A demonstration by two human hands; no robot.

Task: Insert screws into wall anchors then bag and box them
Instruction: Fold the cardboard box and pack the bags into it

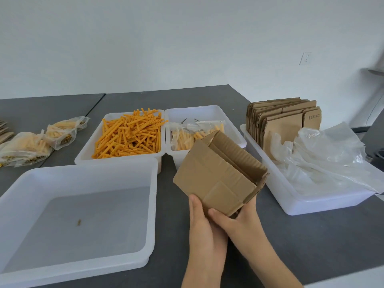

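A small brown cardboard box (218, 175) is held tilted above the table, its open end turned to the upper right. My left hand (204, 227) grips its near left corner, thumb on the outside face. My right hand (239, 221) holds the near bottom edge, thumb on the face and fingers underneath. A white bin (85, 156) holds a heap of orange wall anchors (128, 136). The bin (207, 110) beside it holds clear bags of anchors (187, 138) and a few loose screws (184, 120).
A large white tray (151, 204) stands at front left with one small piece in it. At right a white bin (311, 206) holds flat cardboard boxes (280, 121) and crumpled clear bags (324, 159). Filled bags (41, 142) lie at far left.
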